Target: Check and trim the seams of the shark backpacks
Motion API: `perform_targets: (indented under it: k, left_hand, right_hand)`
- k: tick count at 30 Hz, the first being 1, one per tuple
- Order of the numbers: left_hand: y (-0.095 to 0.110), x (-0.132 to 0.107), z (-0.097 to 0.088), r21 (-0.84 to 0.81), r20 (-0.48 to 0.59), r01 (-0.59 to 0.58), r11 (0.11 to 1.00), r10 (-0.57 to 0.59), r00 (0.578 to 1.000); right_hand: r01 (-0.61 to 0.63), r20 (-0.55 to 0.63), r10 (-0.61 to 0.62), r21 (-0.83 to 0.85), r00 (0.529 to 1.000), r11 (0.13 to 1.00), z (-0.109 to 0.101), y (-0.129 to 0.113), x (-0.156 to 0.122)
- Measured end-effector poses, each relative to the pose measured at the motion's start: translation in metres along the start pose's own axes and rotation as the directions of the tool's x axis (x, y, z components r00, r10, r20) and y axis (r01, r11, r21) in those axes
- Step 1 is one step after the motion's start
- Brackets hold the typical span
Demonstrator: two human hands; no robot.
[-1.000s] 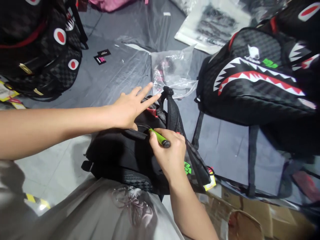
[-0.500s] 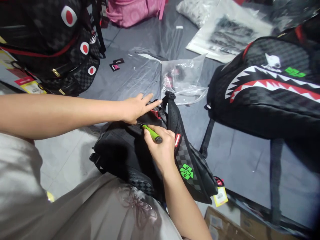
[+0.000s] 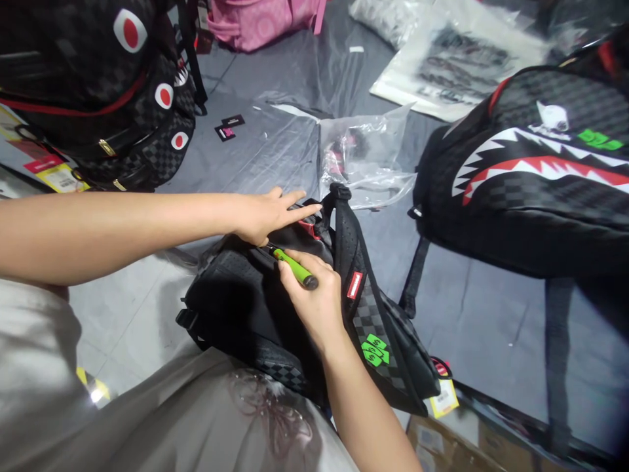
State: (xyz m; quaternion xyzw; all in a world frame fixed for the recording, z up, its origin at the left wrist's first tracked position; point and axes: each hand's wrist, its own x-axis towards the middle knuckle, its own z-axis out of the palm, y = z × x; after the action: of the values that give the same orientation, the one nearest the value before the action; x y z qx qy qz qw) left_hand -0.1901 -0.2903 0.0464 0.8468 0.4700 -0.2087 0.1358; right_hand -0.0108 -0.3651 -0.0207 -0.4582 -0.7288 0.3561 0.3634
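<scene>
A black backpack (image 3: 230, 288) with a checkered strap and green dollar-note prints lies back side up across my lap and the table edge. My right hand (image 3: 314, 288) is closed around a tool with a green handle (image 3: 293, 267), a black end cap and a thin metal shaft. Its tip meets the backpack's top part beside my left thumb, and the exact contact is hidden. My left hand (image 3: 272, 215) lies over the top of the backpack, fingers spread, near a red-edged opening (image 3: 309, 229).
A shark-mouth backpack (image 3: 531, 190) stands at right, dark backpacks with red-and-white eyes (image 3: 162, 118) at left, a pink bag (image 3: 265, 23) behind. Clear plastic bags (image 3: 368, 151) and small black cards (image 3: 230, 127) lie on the grey table cover. Cardboard boxes (image 3: 457, 446) sit below the edge.
The tool handle and my right hand have shifted slightly left relative to the backpack. The view has moved a little. My left hand keeps its place, fingers still spread.
</scene>
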Motion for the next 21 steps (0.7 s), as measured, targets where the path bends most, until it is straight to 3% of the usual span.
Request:
perform_targets:
  k: [21]
  left_hand:
    - [-0.008, 0.005, 0.014, -0.024, -0.081, -0.022, 0.999, 0.02, 0.997]
  right_hand:
    - [0.045, -0.001, -0.046, -0.133, 0.999, 0.99, 0.01, -0.005, 0.007]
